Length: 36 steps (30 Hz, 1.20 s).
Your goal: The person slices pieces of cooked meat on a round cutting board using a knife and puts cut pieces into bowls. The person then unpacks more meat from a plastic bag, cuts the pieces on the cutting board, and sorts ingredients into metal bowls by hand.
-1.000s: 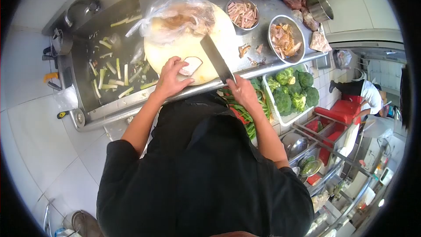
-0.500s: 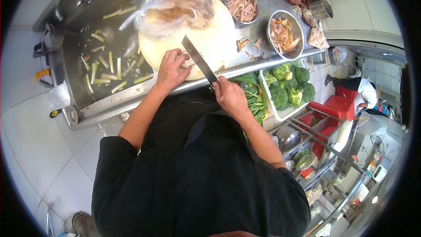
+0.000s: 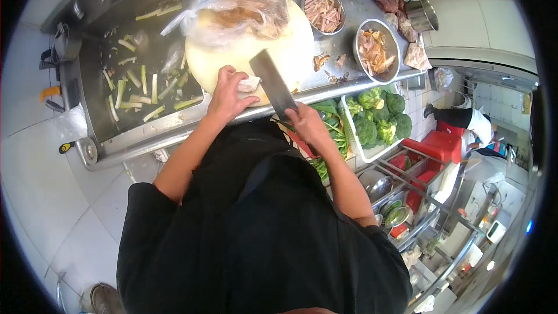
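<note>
My right hand [image 3: 307,123] is wrapped around the handle of a cleaver [image 3: 272,81], whose broad dark blade points up and left over the front of a round cutting board [image 3: 295,52]. My left hand [image 3: 226,97] grips a pale pinkish chunk of meat [image 3: 249,84] between its fingers and thumb at the board's near edge. The blade is just right of the chunk; whether they touch I cannot tell. On the board's far half lies a clear plastic bag [image 3: 232,14] with brown contents.
Cut scallion pieces [image 3: 154,88] lie in the sink [image 3: 93,75] at left. Right of the board are a bowl of pink strips [image 3: 322,13] and a bowl of brownish pieces [image 3: 376,52]. A white basket [image 3: 372,154] of broccoli stands below the counter edge. Another person [image 3: 478,125] works far right.
The cleaver has turned to show more of its flat side and moved slightly right. My left fingers have spread, with the thumb out, exposing more of the meat chunk.
</note>
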{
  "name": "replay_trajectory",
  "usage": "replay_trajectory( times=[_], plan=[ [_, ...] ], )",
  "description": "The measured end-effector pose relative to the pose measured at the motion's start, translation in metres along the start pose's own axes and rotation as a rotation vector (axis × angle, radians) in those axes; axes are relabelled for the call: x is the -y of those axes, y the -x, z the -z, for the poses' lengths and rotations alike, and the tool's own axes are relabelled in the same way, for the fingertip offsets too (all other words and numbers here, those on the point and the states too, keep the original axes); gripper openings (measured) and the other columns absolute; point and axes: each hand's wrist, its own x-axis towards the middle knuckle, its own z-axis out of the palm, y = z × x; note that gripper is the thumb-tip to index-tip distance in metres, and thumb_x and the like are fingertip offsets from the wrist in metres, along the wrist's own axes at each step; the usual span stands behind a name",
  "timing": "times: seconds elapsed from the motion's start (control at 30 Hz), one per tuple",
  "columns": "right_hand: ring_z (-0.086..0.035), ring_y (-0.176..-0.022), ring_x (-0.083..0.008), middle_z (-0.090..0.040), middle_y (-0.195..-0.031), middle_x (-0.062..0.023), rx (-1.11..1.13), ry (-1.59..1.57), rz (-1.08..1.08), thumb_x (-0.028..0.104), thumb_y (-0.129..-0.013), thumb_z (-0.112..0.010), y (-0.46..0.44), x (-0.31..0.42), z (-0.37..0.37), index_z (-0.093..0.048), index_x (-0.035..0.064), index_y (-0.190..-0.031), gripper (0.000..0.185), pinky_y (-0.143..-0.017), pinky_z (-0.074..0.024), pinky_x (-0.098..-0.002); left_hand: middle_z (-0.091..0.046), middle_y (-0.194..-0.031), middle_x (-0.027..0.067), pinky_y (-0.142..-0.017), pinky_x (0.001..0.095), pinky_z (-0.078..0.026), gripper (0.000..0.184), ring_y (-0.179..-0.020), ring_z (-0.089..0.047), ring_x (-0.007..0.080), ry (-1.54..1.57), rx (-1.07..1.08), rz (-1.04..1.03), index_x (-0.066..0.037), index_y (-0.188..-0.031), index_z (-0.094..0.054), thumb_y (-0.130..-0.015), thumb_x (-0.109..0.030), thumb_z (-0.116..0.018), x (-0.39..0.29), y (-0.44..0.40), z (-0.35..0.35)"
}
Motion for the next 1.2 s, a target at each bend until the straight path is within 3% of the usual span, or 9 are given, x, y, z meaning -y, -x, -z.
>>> replay_trajectory(
  times=[0.03, 0.13, 0.33, 0.7, 0.73, 0.83, 0.87, 1.03, 1.2],
  plan=[
    [-0.069, -0.089, -0.0491, -0.070, -0.088, -0.0290, -0.007, -0.099, 0.013, 0.029, -0.103, -0.057, 0.006, -0.006, 0.002, -0.062, 0.0014, -0.102, 0.028, -0.081, -0.0537, -0.0569, -0.051, -0.132, 0.0171, -0.091, 0.0392, -0.054, 0.048, -0.104, -0.063, 0.0329, 0.101, 0.064, 0.013, -0.005, -0.119, -0.064, -0.077, -0.014, -0.087, 0.004, 0.004, 0.003],
    [-0.067, -0.087, -0.0505, -0.069, -0.088, -0.0302, -0.068, 0.062, -0.021, 0.027, -0.103, -0.058, 0.018, 0.013, 0.013, -0.061, -0.0006, -0.100, 0.028, -0.077, -0.0531, -0.0583, -0.059, -0.131, 0.0151, -0.091, 0.0387, -0.055, 0.040, -0.101, -0.067, 0.0308, 0.353, 0.205, -0.014, -0.003, -0.118, -0.064, -0.082, -0.009, -0.081, 0.015, 0.004, 0.014],
    [-0.067, -0.075, -0.0492, -0.068, -0.076, -0.0272, -0.124, 0.174, 0.047, 0.025, -0.103, -0.058, 0.033, 0.060, 0.016, -0.058, 0.0010, -0.096, 0.025, -0.069, -0.0538, -0.0580, -0.066, -0.107, 0.0142, -0.087, 0.0394, -0.053, 0.032, -0.100, -0.065, 0.0328, 0.005, 0.098, -0.266, -0.001, -0.107, -0.067, -0.079, -0.010, -0.081, -0.001, -0.004, 0.018],
    [-0.069, -0.065, -0.0443, -0.068, -0.070, -0.0244, -0.085, 0.304, 0.097, 0.020, -0.100, -0.058, 0.031, 0.054, -0.032, -0.055, 0.0012, -0.094, 0.020, -0.060, -0.0558, -0.0537, -0.066, -0.096, 0.0130, -0.086, 0.0434, -0.049, 0.028, -0.096, -0.063, 0.0344, 0.038, 0.047, -0.272, -0.001, -0.098, -0.067, -0.075, -0.008, -0.081, 0.007, -0.002, 0.007],
    [-0.071, -0.068, -0.0439, -0.069, -0.073, -0.0248, -0.126, 0.288, 0.213, 0.015, -0.098, -0.056, 0.016, 0.050, -0.042, -0.057, -0.0014, -0.096, 0.016, -0.063, -0.0568, -0.0541, -0.065, -0.095, 0.0132, -0.086, 0.0436, -0.049, 0.027, -0.096, -0.062, 0.0345, 0.035, 0.035, -0.291, -0.001, -0.097, -0.067, -0.075, -0.008, -0.081, 0.008, 0.000, 0.005],
    [-0.071, -0.072, -0.0439, -0.070, -0.077, -0.0261, -0.109, 0.268, 0.216, 0.011, -0.095, -0.056, 0.000, 0.062, -0.041, -0.059, -0.0038, -0.100, 0.016, -0.066, -0.0571, -0.0549, -0.063, -0.094, 0.0151, -0.086, 0.0436, -0.049, 0.028, -0.094, -0.061, 0.0363, 0.035, 0.040, -0.293, 0.000, -0.098, -0.063, -0.075, -0.007, -0.080, 0.008, 0.001, 0.007],
    [-0.071, -0.079, -0.0462, -0.070, -0.083, -0.0284, -0.015, 0.233, 0.082, 0.017, -0.099, -0.056, -0.001, 0.066, -0.030, -0.060, -0.0044, -0.102, 0.022, -0.072, -0.0560, -0.0567, -0.062, -0.096, 0.0160, -0.086, 0.0435, -0.049, 0.030, -0.094, -0.061, 0.0367, 0.049, 0.021, -0.258, 0.000, -0.100, -0.062, -0.076, -0.007, -0.079, 0.011, 0.003, 0.005],
    [-0.067, -0.089, -0.0517, -0.070, -0.088, -0.0307, -0.049, 0.015, -0.029, 0.032, -0.105, -0.054, 0.015, 0.050, 0.014, -0.061, -0.0021, -0.113, 0.035, -0.081, -0.0523, -0.0588, -0.058, -0.104, 0.0182, -0.088, 0.0469, -0.047, 0.039, -0.096, -0.059, 0.0380, 0.151, -0.050, 0.040, -0.001, -0.107, -0.056, -0.075, -0.009, -0.077, 0.007, -0.004, -0.003],
    [-0.068, -0.084, -0.0502, -0.069, -0.082, -0.0298, -0.124, 0.067, -0.011, 0.028, -0.105, -0.055, 0.024, 0.041, 0.029, -0.060, -0.0025, -0.117, 0.034, -0.077, -0.0531, -0.0587, -0.059, -0.112, 0.0172, -0.090, 0.0472, -0.046, 0.044, -0.104, -0.057, 0.0370, -0.046, -0.090, -0.157, -0.001, -0.112, -0.056, -0.075, -0.012, -0.077, -0.010, -0.024, -0.005]
  ],
)
